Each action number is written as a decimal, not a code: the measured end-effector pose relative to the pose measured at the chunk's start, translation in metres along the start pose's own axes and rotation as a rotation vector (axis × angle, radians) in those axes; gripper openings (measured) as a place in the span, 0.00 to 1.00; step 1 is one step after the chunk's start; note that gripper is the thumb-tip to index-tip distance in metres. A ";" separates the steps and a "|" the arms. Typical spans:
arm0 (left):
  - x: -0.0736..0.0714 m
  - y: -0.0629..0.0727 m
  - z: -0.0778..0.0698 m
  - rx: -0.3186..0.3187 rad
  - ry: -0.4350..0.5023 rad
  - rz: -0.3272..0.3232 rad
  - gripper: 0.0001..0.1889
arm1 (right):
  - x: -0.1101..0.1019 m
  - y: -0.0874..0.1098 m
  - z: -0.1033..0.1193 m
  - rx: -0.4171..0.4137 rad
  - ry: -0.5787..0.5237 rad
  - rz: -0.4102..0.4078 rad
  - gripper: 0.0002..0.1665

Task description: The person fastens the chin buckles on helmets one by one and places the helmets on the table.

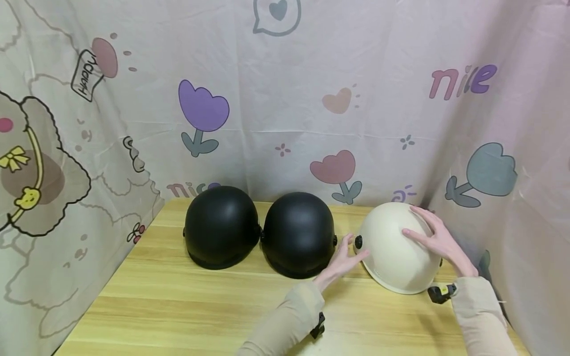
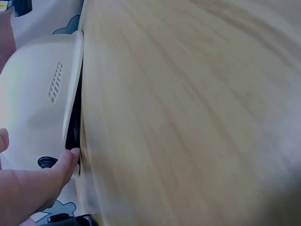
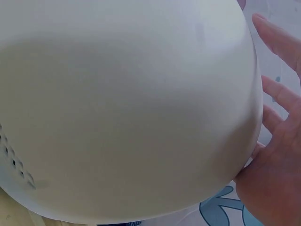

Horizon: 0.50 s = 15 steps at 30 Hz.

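Note:
A cream-white helmet with a black side knob sits at the right of the table. My right hand lies over its upper right side, thumb and fingers spread. At its left side is my left hand, fingers extended and thumb apart. In the left wrist view, the left fingertips are right at the helmet's rim, just beside the knob, and a dark gap shows under the rim. The right wrist view shows the smooth shell with the right hand along its edge.
Two matte black helmets, one at the left and one in the middle, stand side by side on the wooden table. The middle one is close to my left hand. A printed curtain hangs behind and at both sides.

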<state>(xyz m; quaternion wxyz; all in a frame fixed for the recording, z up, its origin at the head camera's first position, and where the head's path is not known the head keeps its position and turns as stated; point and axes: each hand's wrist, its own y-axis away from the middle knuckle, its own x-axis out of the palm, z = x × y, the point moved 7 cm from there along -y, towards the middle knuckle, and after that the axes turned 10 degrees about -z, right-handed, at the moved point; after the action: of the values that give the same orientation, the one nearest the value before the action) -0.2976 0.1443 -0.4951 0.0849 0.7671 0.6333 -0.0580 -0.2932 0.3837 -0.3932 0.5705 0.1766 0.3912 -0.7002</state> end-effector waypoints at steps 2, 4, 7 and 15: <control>0.002 -0.002 0.001 -0.013 0.040 0.006 0.42 | 0.000 0.000 0.000 -0.005 -0.005 -0.002 0.47; 0.004 -0.004 0.002 -0.028 0.086 0.013 0.43 | 0.000 0.000 -0.001 -0.006 -0.012 -0.001 0.47; 0.007 -0.006 0.002 -0.064 0.184 0.024 0.44 | 0.000 -0.001 -0.001 -0.004 -0.019 -0.003 0.47; 0.013 -0.009 0.003 -0.125 0.326 0.029 0.45 | 0.001 -0.001 0.001 -0.034 -0.031 -0.023 0.45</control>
<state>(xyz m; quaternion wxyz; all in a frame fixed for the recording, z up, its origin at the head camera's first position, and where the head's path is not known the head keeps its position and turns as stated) -0.3034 0.1582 -0.5008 0.0294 0.7687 0.6298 0.1076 -0.2944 0.3822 -0.3928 0.5713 0.1515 0.3962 -0.7027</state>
